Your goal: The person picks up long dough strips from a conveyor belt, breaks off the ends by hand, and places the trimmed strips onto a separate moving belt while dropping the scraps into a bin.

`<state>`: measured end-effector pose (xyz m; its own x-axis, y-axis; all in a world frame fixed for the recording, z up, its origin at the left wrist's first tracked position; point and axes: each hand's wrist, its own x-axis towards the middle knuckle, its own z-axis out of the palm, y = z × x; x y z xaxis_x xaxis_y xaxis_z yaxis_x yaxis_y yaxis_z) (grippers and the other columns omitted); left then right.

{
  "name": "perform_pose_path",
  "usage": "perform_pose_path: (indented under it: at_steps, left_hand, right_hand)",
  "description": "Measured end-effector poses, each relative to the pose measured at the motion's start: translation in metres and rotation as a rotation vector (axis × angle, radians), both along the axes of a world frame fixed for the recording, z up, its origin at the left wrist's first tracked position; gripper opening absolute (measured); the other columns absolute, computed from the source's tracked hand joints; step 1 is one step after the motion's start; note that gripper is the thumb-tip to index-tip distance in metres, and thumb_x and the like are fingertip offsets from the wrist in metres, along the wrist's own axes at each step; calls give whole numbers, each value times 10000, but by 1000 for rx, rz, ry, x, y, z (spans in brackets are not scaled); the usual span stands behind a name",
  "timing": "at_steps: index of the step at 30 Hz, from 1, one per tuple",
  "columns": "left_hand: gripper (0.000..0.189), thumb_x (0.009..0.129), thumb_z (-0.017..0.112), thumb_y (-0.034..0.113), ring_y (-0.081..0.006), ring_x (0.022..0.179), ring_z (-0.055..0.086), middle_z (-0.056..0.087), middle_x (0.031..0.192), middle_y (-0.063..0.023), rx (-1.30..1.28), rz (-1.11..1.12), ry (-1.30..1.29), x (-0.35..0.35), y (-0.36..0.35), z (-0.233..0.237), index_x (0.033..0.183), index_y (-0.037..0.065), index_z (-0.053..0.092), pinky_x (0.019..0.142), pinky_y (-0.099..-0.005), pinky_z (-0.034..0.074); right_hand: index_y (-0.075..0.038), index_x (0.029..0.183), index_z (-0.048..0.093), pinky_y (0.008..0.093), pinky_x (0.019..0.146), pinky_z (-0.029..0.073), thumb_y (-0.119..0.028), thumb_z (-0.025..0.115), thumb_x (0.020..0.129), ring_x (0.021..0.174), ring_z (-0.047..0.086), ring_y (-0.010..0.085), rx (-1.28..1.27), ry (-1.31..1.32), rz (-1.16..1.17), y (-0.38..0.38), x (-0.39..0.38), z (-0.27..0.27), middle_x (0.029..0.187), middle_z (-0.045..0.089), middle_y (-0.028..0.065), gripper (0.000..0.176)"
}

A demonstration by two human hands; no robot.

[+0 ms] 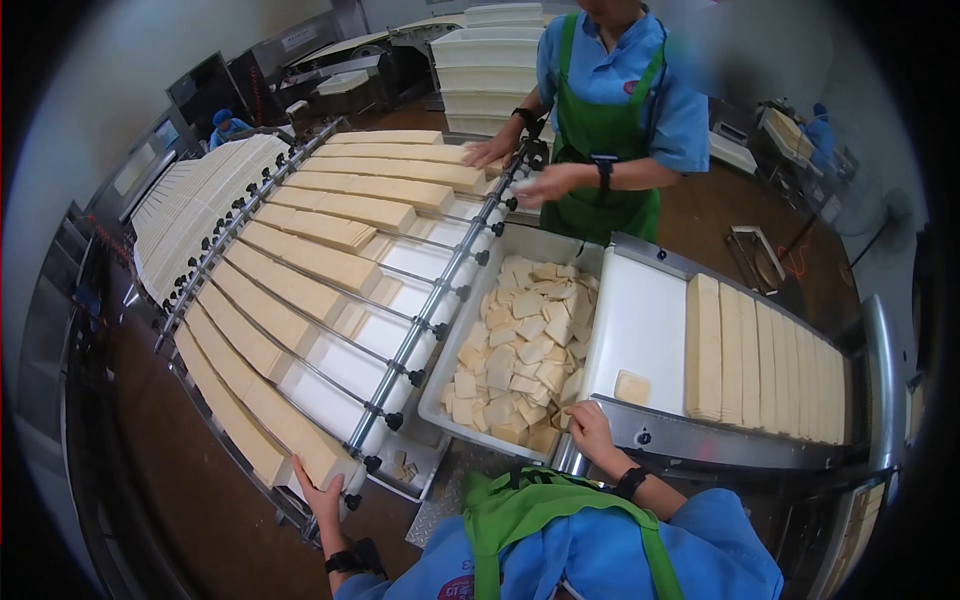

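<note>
At lower left my left hand (318,492) rests against the near end of a long row of stacked pale dough slices (293,415), its thumb and fingers apart. My right hand (591,430) is at the near right corner of a white bin (432,398). Its fingers are curled together at the rim, and what they hold, if anything, cannot be made out. Loose pale slices (528,345) fill the bin in a jumbled heap. One single slice (631,387) lies on the white belt (640,310) to the right of my right hand.
Metal guide rods (405,345) with black knobs divide the rows on the left conveyor. More upright rows of slices (765,360) stand on the right belt. Across from me, a co-worker in a green apron (603,130) has both hands near the far rows. White crates (487,75) are stacked behind.
</note>
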<state>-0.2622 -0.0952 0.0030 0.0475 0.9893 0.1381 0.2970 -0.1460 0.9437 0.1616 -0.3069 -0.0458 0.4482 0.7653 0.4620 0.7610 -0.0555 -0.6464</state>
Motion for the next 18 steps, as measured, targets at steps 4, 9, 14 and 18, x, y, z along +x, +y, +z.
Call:
perform_pose_path:
  at_steps: [4,9,14,18]
  left_hand:
    - [932,580,696,61,-255,1184,359,323,1330,-151,7,-4,-1,-2,1,-3,1368,47,197,992,-312,274]
    - [917,588,694,63,-257,1197,348,320,1336,-152,14,14,15,-3,2,-6,1363,34,205,1002,-312,256]
    - [893,603,690,59,-257,1202,346,322,1337,-152,-3,32,8,0,1,-2,1357,22,213,1003,-308,254]
    - [886,612,691,60,-254,1204,346,324,1338,-151,0,55,9,3,0,0,1357,19,213,1002,-306,256]
  right_hand:
    - [-10,832,582,365,712,440,45,529,660,813,533,304,-17,13,-4,-1,0,-2,824,566,128,188]
    - [-12,827,581,364,707,440,45,532,659,808,532,304,-8,5,8,0,0,-1,824,564,126,183]
    - [-12,836,577,366,687,444,42,532,669,786,535,310,-1,-7,12,0,1,-1,822,568,125,181]
    - [-10,831,580,367,687,442,37,533,670,783,534,309,-4,0,19,0,1,-1,817,567,123,174]
